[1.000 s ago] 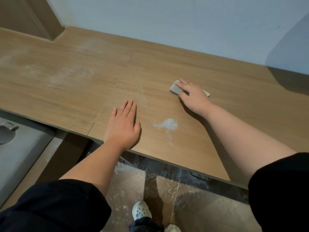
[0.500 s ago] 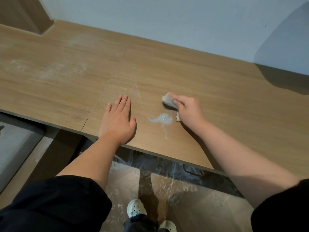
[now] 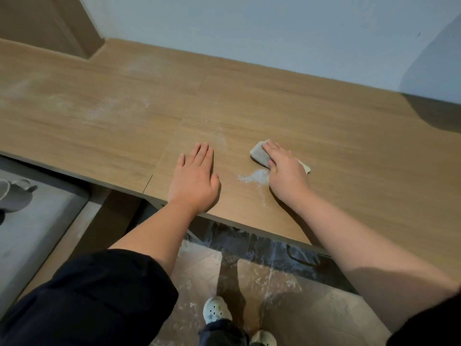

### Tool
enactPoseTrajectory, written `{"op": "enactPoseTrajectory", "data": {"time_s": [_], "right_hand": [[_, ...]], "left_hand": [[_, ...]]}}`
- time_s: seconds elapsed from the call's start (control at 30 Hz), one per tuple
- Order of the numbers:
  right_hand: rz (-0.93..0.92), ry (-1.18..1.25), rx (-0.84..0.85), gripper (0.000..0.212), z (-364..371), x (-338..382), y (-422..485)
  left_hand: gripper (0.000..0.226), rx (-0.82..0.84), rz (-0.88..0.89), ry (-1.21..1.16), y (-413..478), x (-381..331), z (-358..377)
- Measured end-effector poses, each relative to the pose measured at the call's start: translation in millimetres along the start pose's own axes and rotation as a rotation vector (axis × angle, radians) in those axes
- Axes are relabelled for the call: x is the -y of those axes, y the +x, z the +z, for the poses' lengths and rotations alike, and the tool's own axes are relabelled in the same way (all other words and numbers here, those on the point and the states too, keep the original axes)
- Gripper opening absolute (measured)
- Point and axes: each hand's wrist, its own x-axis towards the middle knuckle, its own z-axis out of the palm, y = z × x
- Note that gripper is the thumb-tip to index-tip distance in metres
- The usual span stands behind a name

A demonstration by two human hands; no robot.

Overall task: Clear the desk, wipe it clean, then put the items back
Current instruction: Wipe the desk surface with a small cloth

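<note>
Cloth (image 3: 259,154) and right hand (image 3: 287,174) nearer powder (image 3: 255,176)

Dusty wooden desk (image 3: 324,146), grey cloth (image 3: 259,154) flat near front edge

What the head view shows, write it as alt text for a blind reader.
A person's right hand presses a grey cloth onto a wooden desk beside a small pile of white dust. Their left hand lies flat near the desk's front edge.
</note>
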Motion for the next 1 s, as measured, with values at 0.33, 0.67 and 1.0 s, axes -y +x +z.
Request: {"op": "enactPoseTrajectory", "data": {"time_s": [0.33, 0.67, 1.0], "right_hand": [[-0.337, 0.040, 0.229, 0.058, 13.0, 12.9, -43.4], [-0.478, 0.153, 0.348, 0.067, 11.9, 6.8, -121.5], [0.003, -0.060, 0.034, 0.067, -27.9, -22.2, -49.4]], "left_hand": [[0.059, -0.014, 0.002, -0.005, -1.7, -1.4, -0.2], [0.058, -0.031, -0.003, -0.018, -1.7, -1.0, 1.5], [0.058, -0.042, 0.008, -0.024, -0.7, 0.7, 3.5]]}}
